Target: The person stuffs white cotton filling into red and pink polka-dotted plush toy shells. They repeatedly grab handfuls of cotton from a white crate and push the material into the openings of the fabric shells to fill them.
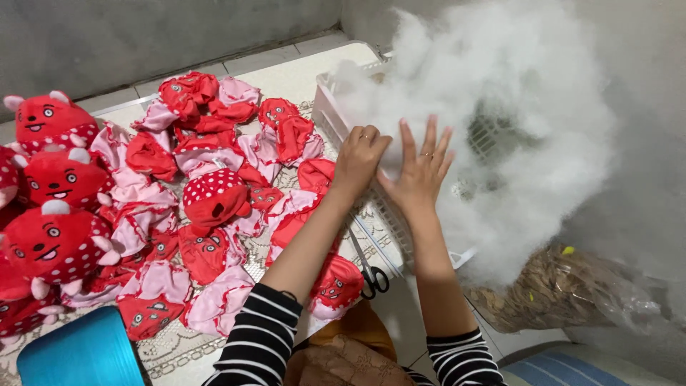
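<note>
Grey wall and tiled floor bound the work area. Left hand [359, 156] is clenched on a tuft of white stuffing [514, 107]; right hand [421, 168] lies splayed, fingers released, against the same mass. Stuffing overfills the white slatted basket [336, 118] just beyond the fingertips; its depth cannot be judged. Risk: fibre spilling over the rim onto unstuffed red toy skins [214, 200] left of the knuckles; scissors [368, 268] lie near the wrists
</note>
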